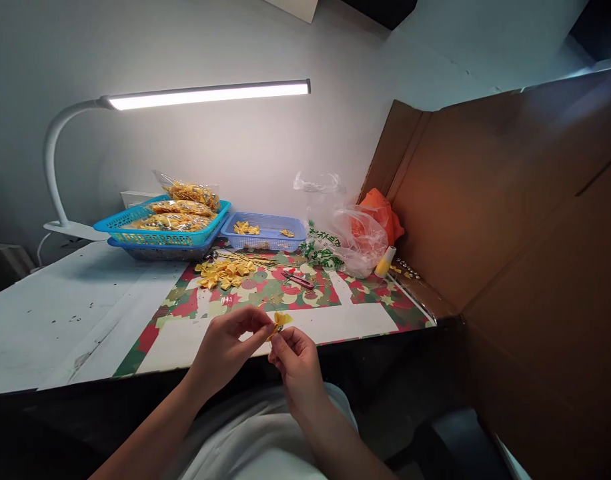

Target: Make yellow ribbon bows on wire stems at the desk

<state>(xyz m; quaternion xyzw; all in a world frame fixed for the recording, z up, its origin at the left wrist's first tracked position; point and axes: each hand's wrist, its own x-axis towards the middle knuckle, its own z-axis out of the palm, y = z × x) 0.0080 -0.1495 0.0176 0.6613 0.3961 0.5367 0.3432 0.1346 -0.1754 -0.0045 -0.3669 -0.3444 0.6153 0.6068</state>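
The yellow bow [282,320] was near the front edge of the table [35,353], pinched in the fingertips of both left hand [235,340] and right hand [298,357], where a slackened grip could perhaps have dropped it onto the lap [260,433].

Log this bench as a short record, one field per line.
Left hand: pinched on a yellow bow
Right hand: pinching the same bow, lower down
Loose bows: piled on the patterned covering
Turquoise basket: filled bags
Lilac basket: a few yellow pieces
Red-handled tool: lying beyond the hands
Clear bag: green print
Lamp: lit
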